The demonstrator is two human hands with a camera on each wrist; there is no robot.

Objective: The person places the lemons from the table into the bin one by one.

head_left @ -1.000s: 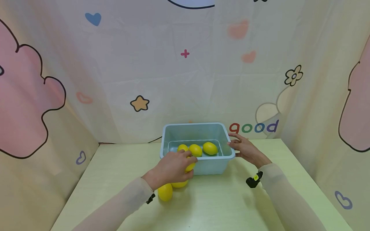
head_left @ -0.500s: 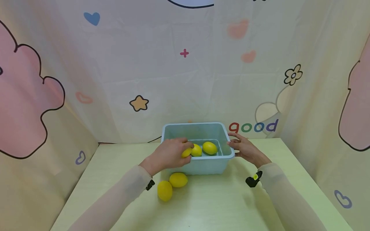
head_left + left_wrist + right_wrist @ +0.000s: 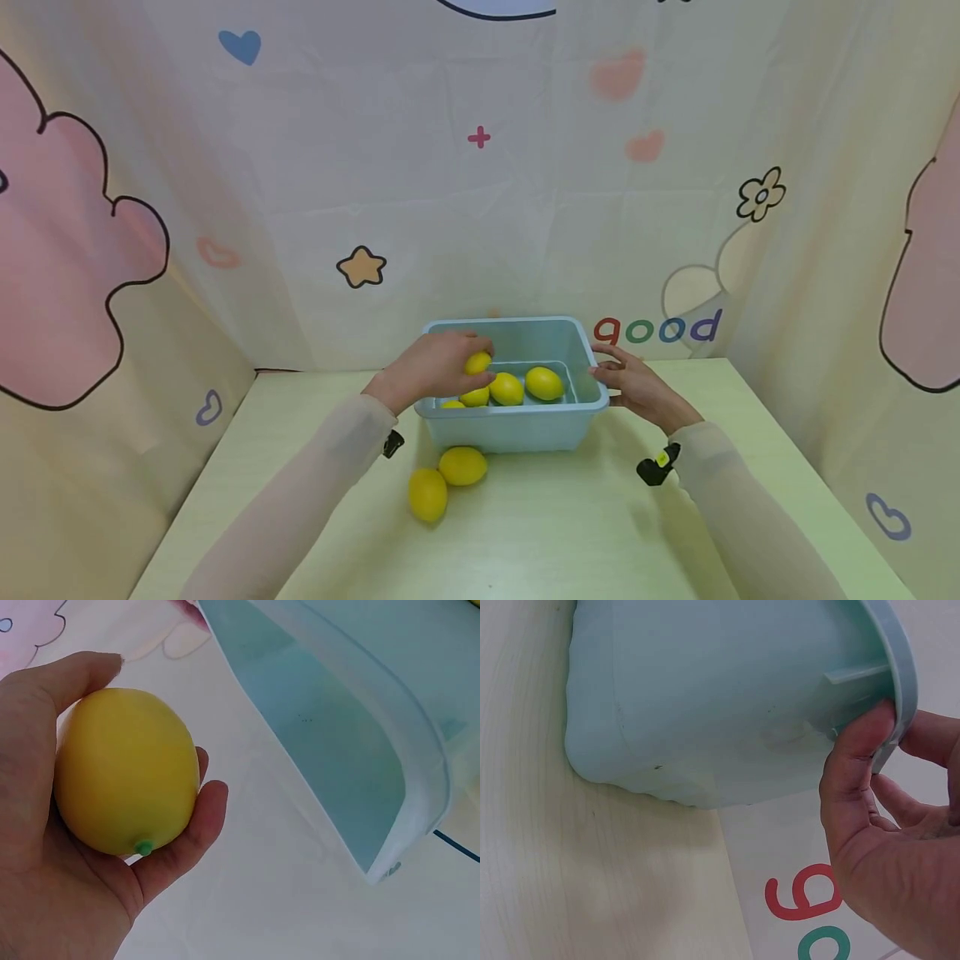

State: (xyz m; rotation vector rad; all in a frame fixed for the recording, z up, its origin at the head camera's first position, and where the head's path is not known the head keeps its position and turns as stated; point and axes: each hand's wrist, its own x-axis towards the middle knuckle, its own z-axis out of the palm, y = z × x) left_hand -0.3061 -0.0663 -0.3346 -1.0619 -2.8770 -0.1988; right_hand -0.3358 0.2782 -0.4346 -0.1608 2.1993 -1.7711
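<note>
My left hand (image 3: 435, 364) grips a yellow lemon (image 3: 477, 362) above the left part of a light blue plastic bin (image 3: 510, 432). In the left wrist view the lemon (image 3: 127, 772) lies between thumb and fingers, its green tip showing, apart from the bin wall (image 3: 322, 727). My right hand (image 3: 637, 387) holds the bin's right rim; in the right wrist view its digits (image 3: 855, 765) pinch the rim from both sides. Several lemons (image 3: 506, 389) lie on the bin floor, the leftmost partly hidden by the front wall.
Two more lemons, one (image 3: 462, 466) close to the bin's front and another (image 3: 427, 494) nearer me, lie on the pale wooden table (image 3: 570, 525). Behind the bin hangs a printed curtain (image 3: 480, 208), with further curtain on both sides.
The left hand has lifted its lemon from in front of the bin up over the rim and then higher. Lemons at the bin's left now show. The right hand and bin have stayed put.
</note>
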